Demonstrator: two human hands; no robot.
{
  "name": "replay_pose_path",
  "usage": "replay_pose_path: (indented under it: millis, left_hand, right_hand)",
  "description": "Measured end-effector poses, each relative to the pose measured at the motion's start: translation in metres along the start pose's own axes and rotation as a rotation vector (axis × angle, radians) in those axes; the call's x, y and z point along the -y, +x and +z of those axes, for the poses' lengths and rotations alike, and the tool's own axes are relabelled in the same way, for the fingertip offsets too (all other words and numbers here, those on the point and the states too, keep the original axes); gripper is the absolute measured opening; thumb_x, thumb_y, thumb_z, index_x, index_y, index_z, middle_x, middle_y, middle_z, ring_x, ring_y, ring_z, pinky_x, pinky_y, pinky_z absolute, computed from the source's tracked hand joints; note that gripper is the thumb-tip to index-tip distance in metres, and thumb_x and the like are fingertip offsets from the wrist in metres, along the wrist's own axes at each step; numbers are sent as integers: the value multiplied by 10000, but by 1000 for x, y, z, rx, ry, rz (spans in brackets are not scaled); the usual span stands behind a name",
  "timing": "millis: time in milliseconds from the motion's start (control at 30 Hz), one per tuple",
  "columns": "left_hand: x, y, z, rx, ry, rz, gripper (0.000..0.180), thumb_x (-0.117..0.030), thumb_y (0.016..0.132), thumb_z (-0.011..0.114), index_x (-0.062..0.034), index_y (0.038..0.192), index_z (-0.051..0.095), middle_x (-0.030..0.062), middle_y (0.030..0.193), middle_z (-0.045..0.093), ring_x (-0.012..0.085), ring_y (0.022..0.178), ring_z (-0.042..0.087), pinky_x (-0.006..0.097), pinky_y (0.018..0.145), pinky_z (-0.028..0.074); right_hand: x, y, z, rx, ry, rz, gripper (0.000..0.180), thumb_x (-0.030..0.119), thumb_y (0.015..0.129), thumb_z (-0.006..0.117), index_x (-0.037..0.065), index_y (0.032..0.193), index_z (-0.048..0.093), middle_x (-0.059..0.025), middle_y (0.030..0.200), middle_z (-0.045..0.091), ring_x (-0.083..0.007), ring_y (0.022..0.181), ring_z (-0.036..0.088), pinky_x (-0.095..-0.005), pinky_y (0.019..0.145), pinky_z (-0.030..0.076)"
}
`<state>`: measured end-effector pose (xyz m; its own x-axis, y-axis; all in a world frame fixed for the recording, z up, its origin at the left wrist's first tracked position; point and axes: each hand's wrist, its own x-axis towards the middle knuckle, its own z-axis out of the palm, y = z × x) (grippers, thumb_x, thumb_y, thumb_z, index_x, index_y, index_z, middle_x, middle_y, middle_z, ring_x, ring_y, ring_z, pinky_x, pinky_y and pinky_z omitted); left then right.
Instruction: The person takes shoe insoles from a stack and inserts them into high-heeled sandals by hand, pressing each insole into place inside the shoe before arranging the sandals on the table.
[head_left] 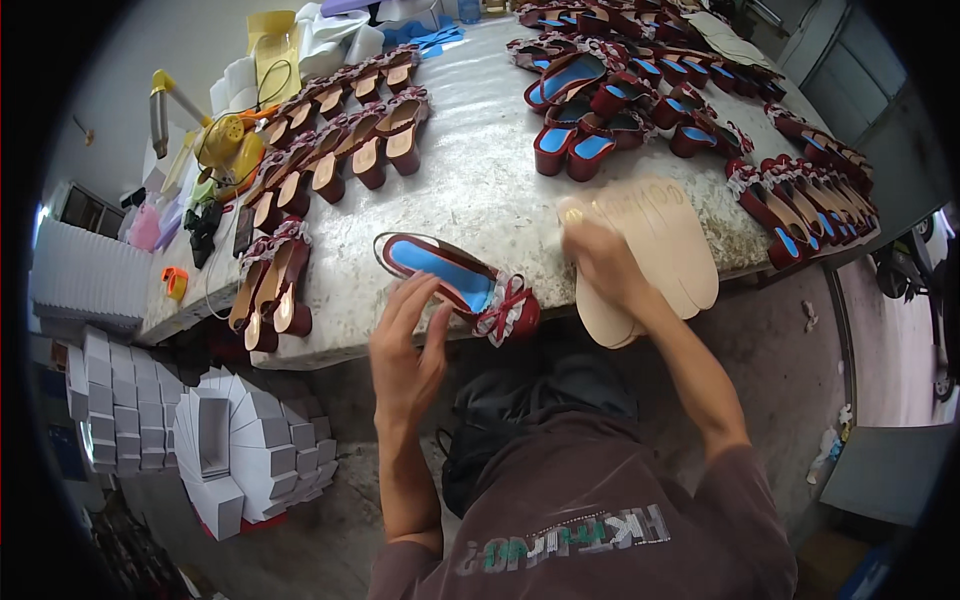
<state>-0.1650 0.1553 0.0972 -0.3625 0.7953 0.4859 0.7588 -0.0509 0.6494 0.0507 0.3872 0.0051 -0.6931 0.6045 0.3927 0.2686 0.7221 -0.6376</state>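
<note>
Shoe (440,268) is lying near the front edge of the counter (460,150), before the person, its blue lining facing up. Its strap is pointing to the far left, and its red toe, bearing a frilled bow (508,308), is sitting close to the edge. The left hand (408,350) is resting at the shoe's near side, fingers (398,308) reaching to the lining, thumb standing apart; it is not gripping anything. The right hand (603,258) is blurring over the left part of the insoles (660,245), which are lying beige and overlapping, partly jutting over the edge. Its fingers are curling, but whether they are pinching an insole, I cannot tell.

To the left, rows of tan-lined shoes (325,172) are standing on the counter, an orange tape dispenser (175,282) lying beyond them. At the far right, blue-lined shoes (570,80) are crowding together. White boxes (265,450) are piling up below, left of the counter.
</note>
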Motion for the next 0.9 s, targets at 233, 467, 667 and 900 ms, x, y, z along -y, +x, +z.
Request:
replay_pose_path:
  millis: [233,467,667,900]
  left_hand:
    - [-22,4,25,104,-384,77,314,-172,1057,511,45,1203,685,223,1216,705,390,1174,671,447,1050,498]
    - [-80,-12,125,1070,-1800,-628,932,-702,1037,159,56,1538,364,177,1520,493,289,1413,470,427,1179,346]
    - [-68,-7,119,761,-1433,-815,664,-484,1128,292,55,1283,647,85,1087,732,140,1007,666,286,886,526]
    - [-66,11,98,800,-1118,-468,332,-143,1067,564,52,1330,616,81,1066,732,80,954,636,253,812,519]
  right_hand:
    - [171,-160,-177,84,884,-182,204,-8,955,528,-35,824,682,-178,739,710,-324,642,727,-421,589,625]
    - [121,-9,-107,-643,45,398,160,-9,990,638,-5,1145,597,-63,1033,668,-84,953,632,-222,796,500]
    - [92,21,-95,-652,-6,267,141,46,1007,639,-2,1125,581,-109,896,722,-87,770,672,-247,636,532]
    - [97,32,-81,-784,235,349,215,37,989,681,17,1106,501,-74,869,690,-24,700,593,-169,561,433]
